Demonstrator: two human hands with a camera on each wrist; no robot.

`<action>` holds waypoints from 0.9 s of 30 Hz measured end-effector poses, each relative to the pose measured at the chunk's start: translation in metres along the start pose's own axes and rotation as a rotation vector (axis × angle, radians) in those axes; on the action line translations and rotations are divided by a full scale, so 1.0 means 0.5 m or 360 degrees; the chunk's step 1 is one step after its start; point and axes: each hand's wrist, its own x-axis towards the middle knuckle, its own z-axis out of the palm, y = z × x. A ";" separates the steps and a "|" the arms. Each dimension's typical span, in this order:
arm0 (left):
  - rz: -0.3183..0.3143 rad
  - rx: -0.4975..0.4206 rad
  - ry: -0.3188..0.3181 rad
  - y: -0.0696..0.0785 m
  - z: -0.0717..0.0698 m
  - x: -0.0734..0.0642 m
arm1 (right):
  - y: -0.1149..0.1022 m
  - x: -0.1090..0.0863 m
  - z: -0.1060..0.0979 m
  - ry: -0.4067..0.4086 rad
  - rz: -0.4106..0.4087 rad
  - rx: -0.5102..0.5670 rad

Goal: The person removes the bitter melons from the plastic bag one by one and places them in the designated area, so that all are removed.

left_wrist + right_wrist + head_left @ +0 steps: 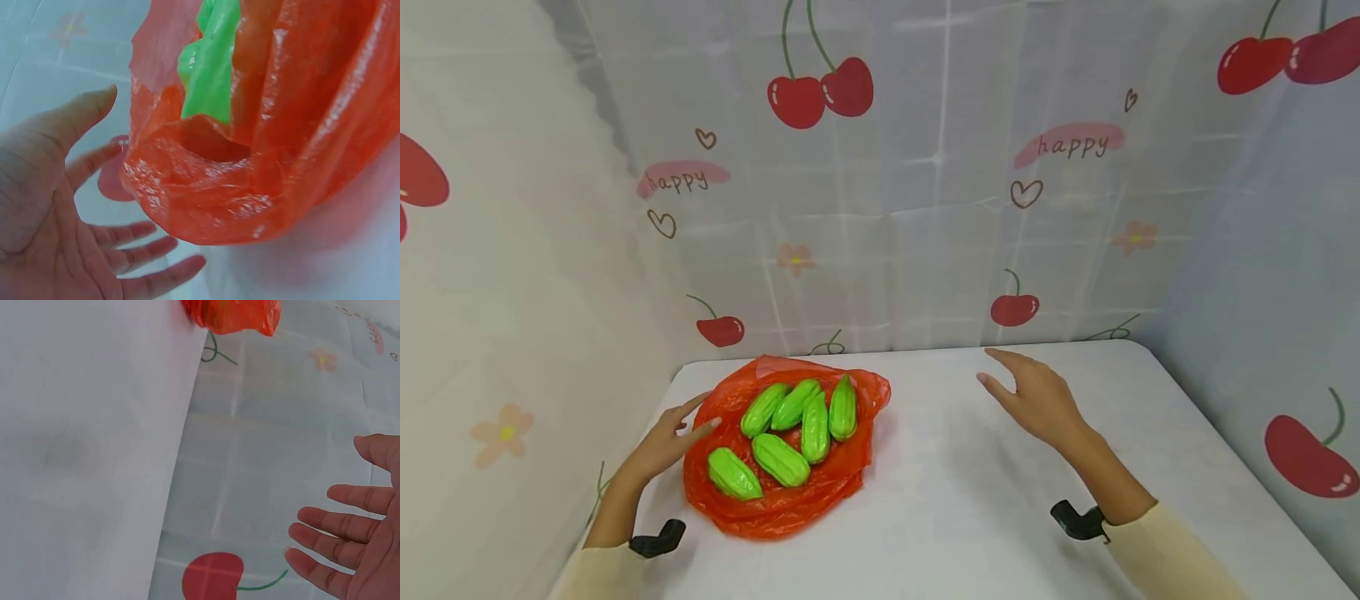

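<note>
Several glossy, bright green, ridged, oblong vegetables (781, 460) lie inside an opened red plastic bag (775, 521) at the left of the table. In the left wrist view, part of a green vegetable (212, 75) shows through the bag's mouth, the rest hidden by red film. My left hand (662, 442) is at the bag's left rim, its fingers spread and thumb extended, overlapping the edge in the head view. My right hand (1041, 400) hovers above the right half of the table, fingers extended and holding nothing.
The white table (940, 500) meets a pale cherry-printed curtain (917, 208) along its back edge. Similar printed sheets stand at the left and right sides. A black strap-mounted piece (1078, 521) sits on the right wrist, another (657, 539) on the left.
</note>
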 end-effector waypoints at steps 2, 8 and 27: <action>-0.0005 -0.0130 -0.0041 -0.013 0.005 -0.003 | -0.015 -0.003 0.006 0.0006 -0.0024 0.0015; -0.0137 -0.0389 -0.0114 -0.042 0.021 -0.008 | -0.056 -0.011 0.026 -0.0009 -0.0081 0.0092; -0.0037 -0.0571 -0.0045 -0.079 0.060 -0.002 | -0.167 -0.003 0.078 -0.0172 -0.0129 0.0293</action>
